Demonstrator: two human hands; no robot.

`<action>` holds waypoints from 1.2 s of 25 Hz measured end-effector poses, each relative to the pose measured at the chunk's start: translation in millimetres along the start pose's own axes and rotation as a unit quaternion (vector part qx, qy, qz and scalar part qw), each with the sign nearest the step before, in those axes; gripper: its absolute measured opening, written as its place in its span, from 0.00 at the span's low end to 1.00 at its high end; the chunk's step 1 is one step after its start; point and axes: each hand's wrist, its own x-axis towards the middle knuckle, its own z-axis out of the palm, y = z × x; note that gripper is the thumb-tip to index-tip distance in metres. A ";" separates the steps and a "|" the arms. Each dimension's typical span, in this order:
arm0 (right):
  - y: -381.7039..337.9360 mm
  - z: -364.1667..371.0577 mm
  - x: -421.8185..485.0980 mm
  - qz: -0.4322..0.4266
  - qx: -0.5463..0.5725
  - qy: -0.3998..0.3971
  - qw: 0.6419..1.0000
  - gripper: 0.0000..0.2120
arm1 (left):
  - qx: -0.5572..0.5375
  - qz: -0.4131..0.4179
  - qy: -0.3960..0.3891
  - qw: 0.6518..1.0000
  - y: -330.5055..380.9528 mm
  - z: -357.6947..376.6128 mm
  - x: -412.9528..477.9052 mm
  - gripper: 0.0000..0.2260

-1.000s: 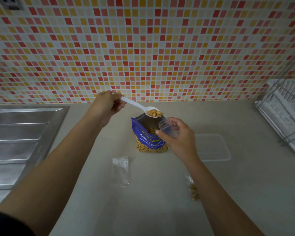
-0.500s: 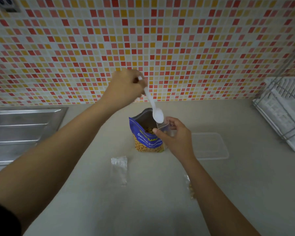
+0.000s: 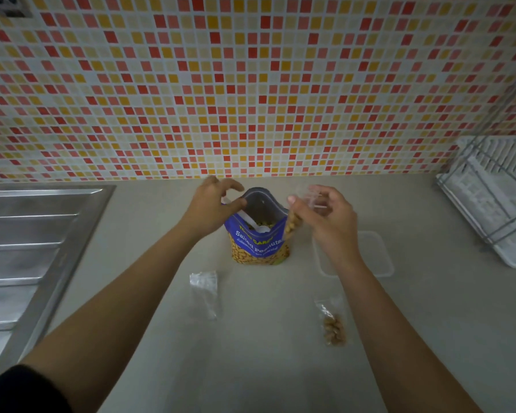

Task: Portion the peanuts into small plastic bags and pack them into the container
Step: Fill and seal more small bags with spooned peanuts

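The left hand [image 3: 210, 205] hovers at the 9 o'clock side of the pouch [image 3: 258, 245], fingers arched, thumb at the pouch's rim. The white end of the spoon [image 3: 246, 218] shows just by that thumb. I cannot tell whether the hand grips the spoon or only touches it. The spoon slants down into the open pouch, its bowl on the peanuts inside.

The right hand [image 3: 323, 217] is at the pouch's 3 o'clock and pinches a small bag [image 3: 292, 226] by its blurred top. The bag hangs just beside the pouch's right edge with peanuts in its lower part.

The pouch stands upright on the desk [image 3: 265, 368], blue above, with "Salted Peanuts" printed on it.

The clear container [image 3: 376, 254] lies on the desk at the pouch's 3 o'clock, partly behind the right wrist. At 7 o'clock lies an empty bag [image 3: 204, 289]; at 5 o'clock lies a filled bag [image 3: 334, 326] of peanuts.

Farther out, a steel sink [image 3: 42, 234] sits at 9 o'clock and a dish rack [image 3: 495, 201] at 3 o'clock. A tiled wall [image 3: 251, 84] rises at 12 o'clock.
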 end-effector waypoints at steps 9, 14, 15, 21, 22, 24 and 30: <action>-16.0 -11.1 7.8 0.040 0.005 -0.039 0.998 0.25 | -0.256 0.005 0.025 0.966 71.7 47.3 -65.9 0.21; 9.7 -44.9 7.7 0.143 0.056 -0.152 0.976 0.09 | -0.501 -0.137 -0.091 0.850 72.3 82.5 -80.8 0.04; 17.4 -50.4 5.7 0.154 0.050 -0.160 0.974 0.04 | -0.517 -0.161 -0.128 0.831 68.8 89.3 -87.0 0.03; 99.1 -53.5 -27.5 0.150 -0.158 -0.197 0.956 0.04 | -0.410 -0.267 -0.200 0.849 32.0 146.5 -131.9 0.04; 114.3 -51.1 -33.8 0.117 -0.215 -0.194 0.950 0.05 | -0.385 -0.294 -0.186 0.855 28.5 155.7 -137.8 0.03; 137.6 -45.4 -45.2 0.075 -0.281 -0.167 0.942 0.03 | -0.328 -0.314 -0.163 0.876 25.9 171.7 -145.7 0.04; 165.8 -35.4 -60.5 0.041 -0.372 -0.144 0.916 0.04 | -0.150 -0.229 -0.147 0.951 34.8 194.2 -157.9 0.08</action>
